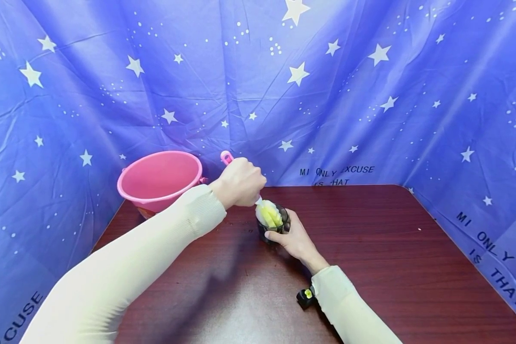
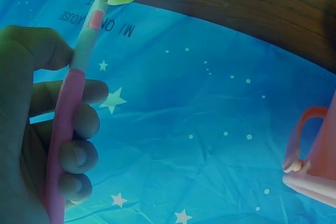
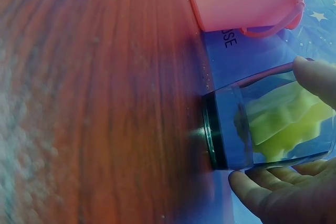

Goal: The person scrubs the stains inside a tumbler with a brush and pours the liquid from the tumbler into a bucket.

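My left hand (image 1: 241, 181) grips the pink and white handle (image 2: 65, 114) of a sponge cup brush, its fingers wrapped round it. The brush's yellow and white sponge head (image 1: 270, 216) sits in the mouth of a dark, see-through cup (image 3: 231, 129). Through the cup's wall in the right wrist view, the yellow sponge (image 3: 289, 124) shows inside, apart from the thick base. My right hand (image 1: 298, 239) holds the cup round its side, thumb on one side and fingers on the other. The cup stands at the table's middle in the head view; whether its base touches the wood is unclear.
A pink bucket (image 1: 161, 196) with a handle stands at the table's back left, beside the left forearm. Behind the brown table (image 1: 370, 248) hangs a blue curtain (image 1: 249, 76) with white stars. A small black object (image 1: 304, 299) is at the right sleeve's cuff.
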A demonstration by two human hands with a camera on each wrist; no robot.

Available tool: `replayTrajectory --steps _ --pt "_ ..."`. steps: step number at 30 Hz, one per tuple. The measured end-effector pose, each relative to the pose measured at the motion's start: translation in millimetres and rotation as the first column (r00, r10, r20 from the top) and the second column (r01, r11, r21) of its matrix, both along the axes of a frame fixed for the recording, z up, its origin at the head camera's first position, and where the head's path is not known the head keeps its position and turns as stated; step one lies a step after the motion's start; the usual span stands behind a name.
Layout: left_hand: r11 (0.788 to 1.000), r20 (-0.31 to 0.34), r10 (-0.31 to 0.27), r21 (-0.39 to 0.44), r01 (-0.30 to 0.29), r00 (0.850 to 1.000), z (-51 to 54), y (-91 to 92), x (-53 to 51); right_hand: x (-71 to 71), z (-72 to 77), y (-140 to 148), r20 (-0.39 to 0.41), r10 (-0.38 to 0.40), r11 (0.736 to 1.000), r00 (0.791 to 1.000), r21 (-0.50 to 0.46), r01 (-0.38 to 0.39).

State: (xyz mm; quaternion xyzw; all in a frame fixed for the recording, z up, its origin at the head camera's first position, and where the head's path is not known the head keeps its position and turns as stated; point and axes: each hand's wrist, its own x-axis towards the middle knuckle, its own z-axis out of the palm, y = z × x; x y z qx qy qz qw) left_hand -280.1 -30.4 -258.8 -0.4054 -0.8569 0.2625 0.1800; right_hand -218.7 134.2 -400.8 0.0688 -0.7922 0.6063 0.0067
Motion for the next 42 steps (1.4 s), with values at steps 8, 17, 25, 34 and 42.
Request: replayTrajectory --steps 8,17,25,34,42 --pt "1.0 0.018 0.001 0.0 -0.001 1.0 -1.0 5.8 -5.2 1.4 1.2 -0.6 -0.01 -0.012 1.0 1.0 0.01 0.012" --pt "1.0 0.031 0.007 -0.015 -0.006 1.0 -1.5 10.5 -8.2 1.1 1.5 -0.3 -0.021 -0.011 1.0 1.0 0.024 0.011" --pt "1.0 0.028 0.003 -0.018 -0.002 1.0 -4.3 13.1 -10.1 2.5 3.7 -0.9 -0.034 -0.014 0.999 0.999 0.039 0.016" --pt "0.999 0.046 0.003 -0.042 -0.001 0.999 -5.3 13.6 -11.0 2.4 2.8 -1.9 -0.033 -0.009 0.999 0.999 0.051 0.011" --pt "0.997 0.06 -0.025 -0.066 0.029 0.998 -3.6 18.1 -9.8 -4.0 -8.5 1.5 -0.023 -0.02 0.999 1.0 0.043 0.021"
